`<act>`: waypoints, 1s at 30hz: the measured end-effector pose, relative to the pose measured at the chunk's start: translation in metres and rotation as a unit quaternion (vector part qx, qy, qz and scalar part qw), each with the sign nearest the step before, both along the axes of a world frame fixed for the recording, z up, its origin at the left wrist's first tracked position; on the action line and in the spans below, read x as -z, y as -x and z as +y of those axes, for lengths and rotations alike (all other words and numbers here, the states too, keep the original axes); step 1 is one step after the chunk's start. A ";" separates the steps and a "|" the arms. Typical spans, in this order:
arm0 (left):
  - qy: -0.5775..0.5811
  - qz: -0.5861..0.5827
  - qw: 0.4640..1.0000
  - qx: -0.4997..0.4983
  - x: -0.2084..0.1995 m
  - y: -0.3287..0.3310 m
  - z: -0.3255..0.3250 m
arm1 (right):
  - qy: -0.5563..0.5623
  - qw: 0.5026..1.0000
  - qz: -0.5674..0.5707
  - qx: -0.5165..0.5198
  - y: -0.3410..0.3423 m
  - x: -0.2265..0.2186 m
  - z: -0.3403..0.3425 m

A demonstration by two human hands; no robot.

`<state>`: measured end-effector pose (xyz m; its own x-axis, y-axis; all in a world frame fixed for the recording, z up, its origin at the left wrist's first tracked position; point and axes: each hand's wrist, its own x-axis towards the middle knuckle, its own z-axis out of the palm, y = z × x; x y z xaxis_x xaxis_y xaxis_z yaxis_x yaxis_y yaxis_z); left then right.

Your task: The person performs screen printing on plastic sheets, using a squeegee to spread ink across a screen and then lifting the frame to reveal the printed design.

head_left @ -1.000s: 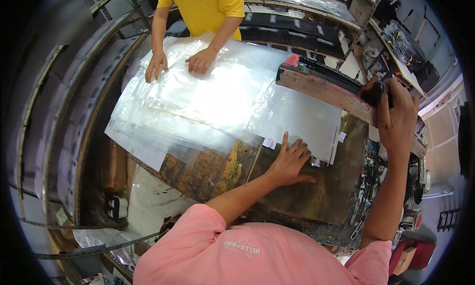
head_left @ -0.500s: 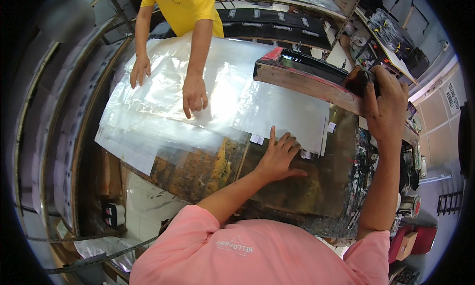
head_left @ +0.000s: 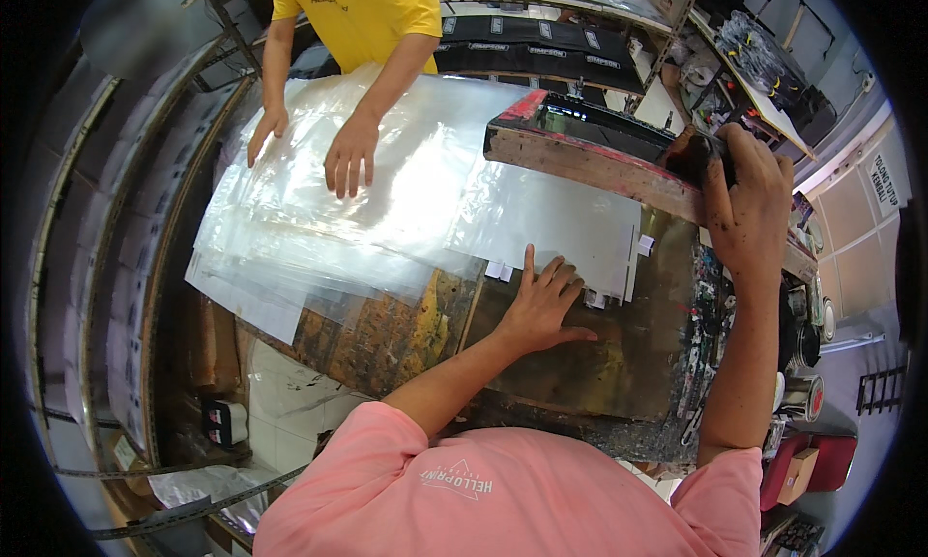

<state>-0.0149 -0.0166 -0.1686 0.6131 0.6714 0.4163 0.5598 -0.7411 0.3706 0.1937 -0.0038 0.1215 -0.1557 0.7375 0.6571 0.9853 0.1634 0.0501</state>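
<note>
My right hand [head_left: 749,194] is closed at the right end of a raised wooden screen-printing frame [head_left: 590,168], next to a dark, ink-stained piece [head_left: 694,159] that I cannot make out fully. The frame is tilted up off the table, with red and black smears on it. Spread flat, my left hand [head_left: 543,306] has its fingertips at the near edge of a white sheet [head_left: 561,214]. Small white tabs [head_left: 499,271] stick to the board along that edge. Under the left palm lies the brown printing board [head_left: 619,364].
Across the table a co-worker in a yellow shirt [head_left: 358,15] has both hands over a stack of glossy clear plastic sheets [head_left: 319,228]. Racks [head_left: 145,248] stand on the left. Paint cans [head_left: 800,397] and a cluttered shelf [head_left: 754,93] are on the right.
The frame and my right hand have shifted slightly left. My left hand has barely moved. The co-worker's hand nearer the middle has moved up and left over the plastic.
</note>
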 end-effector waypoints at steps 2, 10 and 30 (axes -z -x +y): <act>-0.002 -0.001 1.000 0.000 0.000 0.000 0.000 | 0.005 1.000 0.005 -0.001 0.001 -0.001 -0.001; -0.007 -0.012 1.000 -0.001 0.000 -0.001 0.000 | -0.023 0.999 0.002 -0.023 0.002 -0.001 -0.001; 0.320 -0.602 0.731 -0.003 -0.120 0.068 0.034 | -0.043 0.998 -0.001 -0.037 0.001 0.020 -0.013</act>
<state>-0.0825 0.0171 -0.0485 0.0560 0.9664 0.2510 -0.4557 -0.1989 0.8676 0.1925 -0.0171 0.1018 -0.2092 0.6643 0.7176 0.9704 0.2316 0.0684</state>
